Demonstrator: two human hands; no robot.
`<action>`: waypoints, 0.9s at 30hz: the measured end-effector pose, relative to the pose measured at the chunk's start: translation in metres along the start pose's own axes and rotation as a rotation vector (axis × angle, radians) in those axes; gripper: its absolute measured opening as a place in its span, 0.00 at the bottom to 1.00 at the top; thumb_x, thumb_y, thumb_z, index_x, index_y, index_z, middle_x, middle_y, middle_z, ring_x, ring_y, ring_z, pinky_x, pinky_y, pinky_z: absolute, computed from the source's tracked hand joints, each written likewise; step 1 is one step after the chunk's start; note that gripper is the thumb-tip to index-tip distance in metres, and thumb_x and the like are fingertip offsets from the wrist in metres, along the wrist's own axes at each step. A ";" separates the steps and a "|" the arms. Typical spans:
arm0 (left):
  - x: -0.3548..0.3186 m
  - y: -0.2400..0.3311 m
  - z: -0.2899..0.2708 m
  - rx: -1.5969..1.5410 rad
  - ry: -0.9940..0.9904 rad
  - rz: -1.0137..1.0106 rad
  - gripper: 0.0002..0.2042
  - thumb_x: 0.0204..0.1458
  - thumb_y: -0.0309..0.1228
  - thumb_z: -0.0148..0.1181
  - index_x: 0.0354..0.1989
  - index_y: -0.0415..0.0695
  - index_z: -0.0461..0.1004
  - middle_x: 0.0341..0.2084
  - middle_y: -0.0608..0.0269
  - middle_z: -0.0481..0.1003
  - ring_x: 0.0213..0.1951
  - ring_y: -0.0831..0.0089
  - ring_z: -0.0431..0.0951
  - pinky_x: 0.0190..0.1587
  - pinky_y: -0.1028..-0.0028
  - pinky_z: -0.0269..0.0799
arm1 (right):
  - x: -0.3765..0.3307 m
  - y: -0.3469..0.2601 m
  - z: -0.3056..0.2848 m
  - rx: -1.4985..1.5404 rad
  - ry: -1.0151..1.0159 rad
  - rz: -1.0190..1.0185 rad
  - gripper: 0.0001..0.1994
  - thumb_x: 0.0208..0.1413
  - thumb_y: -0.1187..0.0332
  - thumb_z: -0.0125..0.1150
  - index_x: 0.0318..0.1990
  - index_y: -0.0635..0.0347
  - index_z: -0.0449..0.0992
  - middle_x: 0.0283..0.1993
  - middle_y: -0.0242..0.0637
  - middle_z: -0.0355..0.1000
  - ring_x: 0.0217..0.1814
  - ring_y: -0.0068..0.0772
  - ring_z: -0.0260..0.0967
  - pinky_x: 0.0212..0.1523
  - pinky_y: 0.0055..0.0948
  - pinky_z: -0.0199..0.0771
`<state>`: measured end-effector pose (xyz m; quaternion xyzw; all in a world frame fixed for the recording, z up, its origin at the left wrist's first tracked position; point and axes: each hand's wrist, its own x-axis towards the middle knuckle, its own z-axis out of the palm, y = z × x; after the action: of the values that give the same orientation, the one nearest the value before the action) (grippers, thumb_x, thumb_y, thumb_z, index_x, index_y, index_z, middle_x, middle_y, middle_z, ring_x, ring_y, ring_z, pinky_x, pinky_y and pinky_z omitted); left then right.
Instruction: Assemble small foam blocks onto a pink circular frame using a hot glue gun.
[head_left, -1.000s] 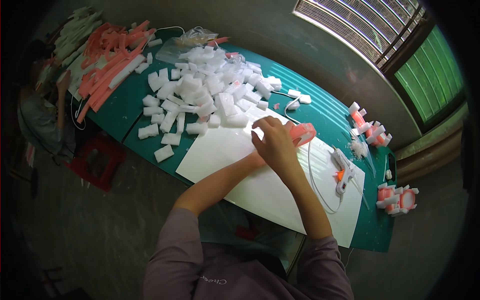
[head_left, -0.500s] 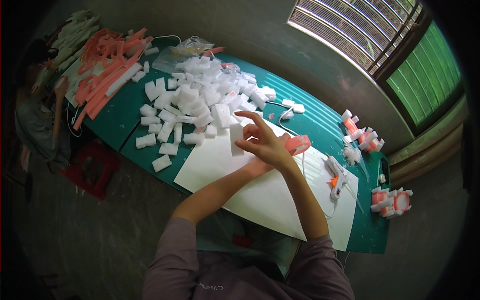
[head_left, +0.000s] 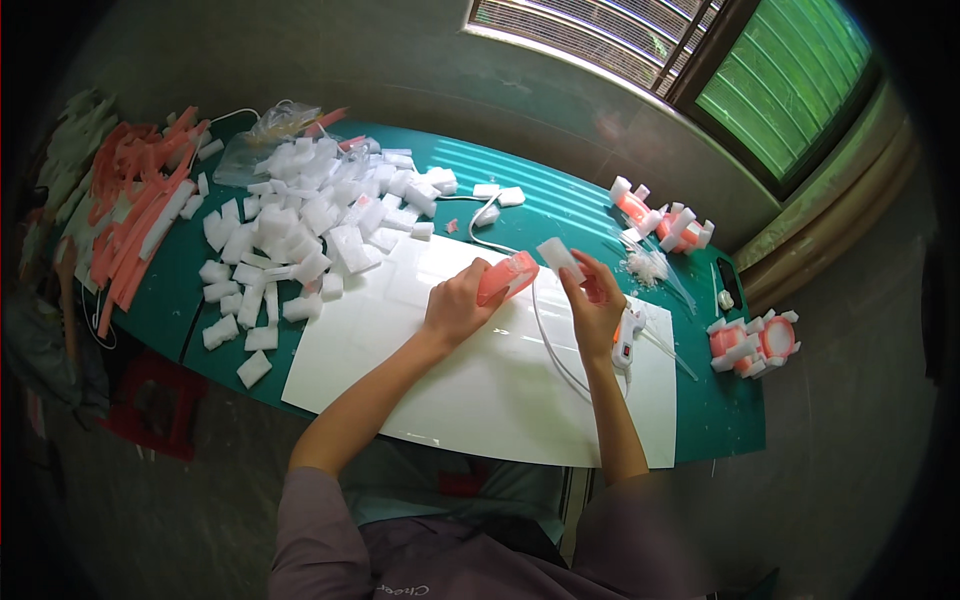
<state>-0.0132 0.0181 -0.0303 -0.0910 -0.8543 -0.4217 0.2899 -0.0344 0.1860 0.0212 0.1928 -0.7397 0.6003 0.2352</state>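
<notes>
Gripping the orange foam piece (head_left: 507, 277) in the left hand (head_left: 455, 308), fingers curled around its near end, so the piece is sticking out up and to the right past the knuckles. The right hand (head_left: 597, 305) is pinching a small white foam block (head_left: 560, 256) between thumb and fingertips; the block is sitting above the fingers, tilted, just right of the orange piece's far tip. The two pieces are looking near each other, whether touching I cannot tell.

Both hands are working over the white sheet (head_left: 480, 385), which is covering the near-centre of the green table (head_left: 570, 205). A white cable (head_left: 545, 330) is running between the hands and curving toward the near edge. A small tool with an orange switch (head_left: 625, 345) is lying just right of the right wrist.

Left of the hands, the pile of white foam blocks (head_left: 310, 215) is spilling onto the sheet's far-left corner. Orange and white strips (head_left: 140, 215) are stacked at the table's far left end. Finished orange-and-white assemblies (head_left: 665, 220) are sitting at the far right, more (head_left: 752, 342) at the right edge. Open sheet is lying toward the person, below both hands.
</notes>
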 end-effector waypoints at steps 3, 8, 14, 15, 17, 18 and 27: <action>0.000 0.003 -0.002 0.001 -0.021 -0.025 0.13 0.43 0.36 0.57 0.32 0.41 0.65 0.21 0.51 0.73 0.24 0.57 0.75 0.26 0.66 0.69 | -0.003 0.000 0.008 -0.158 -0.025 -0.120 0.13 0.41 0.75 0.62 0.38 0.57 0.76 0.27 0.33 0.67 0.23 0.18 0.61 0.24 0.16 0.61; -0.001 0.005 0.000 0.017 -0.017 -0.018 0.13 0.43 0.36 0.58 0.30 0.41 0.64 0.21 0.53 0.72 0.23 0.56 0.74 0.25 0.65 0.69 | -0.003 0.002 0.012 -0.252 -0.070 -0.267 0.14 0.39 0.76 0.62 0.38 0.55 0.76 0.27 0.34 0.69 0.22 0.21 0.64 0.23 0.18 0.63; 0.000 0.003 0.000 -0.001 -0.001 -0.009 0.12 0.42 0.34 0.58 0.29 0.42 0.63 0.21 0.55 0.72 0.23 0.56 0.74 0.23 0.65 0.69 | 0.000 -0.003 0.014 -0.304 -0.144 -0.334 0.14 0.39 0.75 0.63 0.38 0.54 0.76 0.26 0.34 0.69 0.22 0.22 0.66 0.22 0.19 0.65; 0.000 0.002 0.000 0.002 0.002 -0.008 0.12 0.42 0.34 0.58 0.29 0.42 0.63 0.21 0.55 0.72 0.23 0.56 0.74 0.23 0.65 0.69 | 0.001 -0.003 0.014 -0.307 -0.172 -0.318 0.14 0.39 0.75 0.63 0.38 0.54 0.76 0.26 0.34 0.69 0.22 0.22 0.66 0.22 0.19 0.65; 0.001 0.001 0.000 0.001 -0.001 -0.013 0.12 0.42 0.34 0.58 0.29 0.42 0.63 0.20 0.55 0.72 0.23 0.56 0.74 0.23 0.65 0.69 | 0.004 -0.004 0.013 -0.310 -0.200 -0.298 0.14 0.39 0.75 0.63 0.38 0.53 0.76 0.26 0.34 0.69 0.21 0.22 0.66 0.21 0.19 0.65; 0.001 0.001 0.000 -0.002 -0.002 -0.013 0.12 0.42 0.34 0.58 0.29 0.42 0.64 0.20 0.55 0.72 0.22 0.57 0.74 0.23 0.65 0.69 | 0.006 -0.005 0.012 -0.309 -0.236 -0.278 0.13 0.39 0.75 0.63 0.37 0.53 0.76 0.26 0.35 0.69 0.21 0.22 0.66 0.21 0.20 0.65; 0.000 0.002 0.002 0.015 -0.021 -0.046 0.13 0.41 0.34 0.60 0.30 0.40 0.65 0.20 0.53 0.73 0.22 0.58 0.75 0.25 0.68 0.70 | 0.016 -0.010 0.001 -0.221 -0.413 -0.078 0.11 0.40 0.74 0.62 0.36 0.55 0.77 0.23 0.37 0.69 0.19 0.23 0.67 0.22 0.19 0.66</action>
<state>-0.0131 0.0205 -0.0303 -0.0739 -0.8622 -0.4210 0.2718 -0.0418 0.1830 0.0386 0.3129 -0.8254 0.4540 0.1216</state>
